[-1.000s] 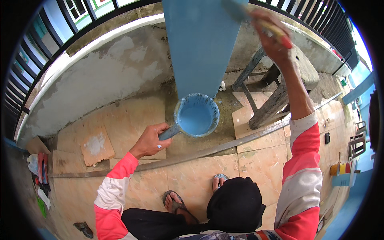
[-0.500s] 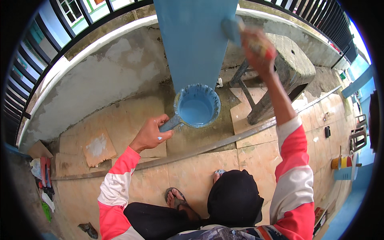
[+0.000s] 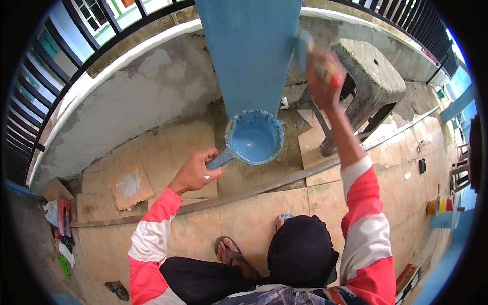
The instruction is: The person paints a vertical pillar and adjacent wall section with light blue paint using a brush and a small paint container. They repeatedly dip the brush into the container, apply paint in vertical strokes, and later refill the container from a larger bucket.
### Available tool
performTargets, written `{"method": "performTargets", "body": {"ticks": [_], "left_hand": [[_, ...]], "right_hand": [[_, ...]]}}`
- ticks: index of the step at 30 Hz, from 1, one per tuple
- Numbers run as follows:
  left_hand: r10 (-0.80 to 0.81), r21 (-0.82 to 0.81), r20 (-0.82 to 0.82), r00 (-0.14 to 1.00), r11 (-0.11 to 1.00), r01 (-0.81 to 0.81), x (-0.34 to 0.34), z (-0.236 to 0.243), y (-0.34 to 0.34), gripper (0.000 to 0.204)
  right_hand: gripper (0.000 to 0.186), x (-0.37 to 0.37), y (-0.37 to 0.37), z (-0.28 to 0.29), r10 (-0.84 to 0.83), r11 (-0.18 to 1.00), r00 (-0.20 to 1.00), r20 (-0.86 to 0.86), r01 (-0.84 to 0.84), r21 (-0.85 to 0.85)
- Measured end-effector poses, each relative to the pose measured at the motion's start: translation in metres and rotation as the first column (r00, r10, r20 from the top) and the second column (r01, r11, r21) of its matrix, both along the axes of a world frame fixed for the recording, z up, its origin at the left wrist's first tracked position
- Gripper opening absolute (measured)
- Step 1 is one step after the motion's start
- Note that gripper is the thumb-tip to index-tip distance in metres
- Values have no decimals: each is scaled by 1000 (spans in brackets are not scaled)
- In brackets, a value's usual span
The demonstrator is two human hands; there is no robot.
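Risk, judged from this position: the left hand (image 3: 195, 172) is carrying a scoop (image 3: 253, 138) filled with light blue paint by its short handle only. The fingers are wrapping fully around that handle, and the bowl is hanging out beyond the grip. A small turn of the wrist is likely to tip paint over the rim onto the plywood sheets (image 3: 152, 168) below, or onto the sandalled foot (image 3: 229, 252) showing near the lower edge. The load is sitting away from the hand, so a slip would be hard to correct.

Second risk: the right hand (image 3: 323, 84) is working overhead, and drips from the brush (image 3: 305, 48) may be running down toward the striped sleeve (image 3: 363, 203).

Pose, near to far. The left forearm is reaching forward and slightly up, elbow bent, holding the scoop just in front of the foot of the blue post (image 3: 249, 51). The right arm is stretching almost straight up, fingers closing tightly around the brush handle, with the bristles touching the right edge of the post. A grey stool (image 3: 373, 76) is standing just beside the post, behind the raised arm. A dark railing (image 3: 61, 86) is curving around the far side.
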State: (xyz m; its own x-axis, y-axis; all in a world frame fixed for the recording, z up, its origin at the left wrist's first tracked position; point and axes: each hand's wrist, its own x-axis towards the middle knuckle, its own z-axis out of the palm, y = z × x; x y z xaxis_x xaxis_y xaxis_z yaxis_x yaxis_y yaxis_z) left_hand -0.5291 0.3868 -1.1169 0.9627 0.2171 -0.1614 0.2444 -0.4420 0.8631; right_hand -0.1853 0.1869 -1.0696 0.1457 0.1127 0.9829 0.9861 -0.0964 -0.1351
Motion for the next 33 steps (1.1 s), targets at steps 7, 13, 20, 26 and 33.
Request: {"method": "performTargets", "body": {"ticks": [7,13,20,26,33], "left_hand": [[41,5,-21,999,999,-41,-6,-3,1,23],[4,-8,48,999,1000,-4,-10,-14,3,23],[-8,48,49,999,999,6,-20,-38,4,21],[25,34,37,999,999,-26,-17,-30,-9,23],[-36,88,35,999,996,33,-17,-32,-14,22]], "right_hand": [[18,1,6,62,81,990,996,29,-84,115],[16,-54,-26,-71,91,972,885,-457,-179,-152],[21,-117,-44,11,212,808,502,-839,-573,-138],[20,-144,3,-10,35,568,670,-741,-624,-537],[24,-143,24,-64,-51,495,756,-653,-549,-674]]}}
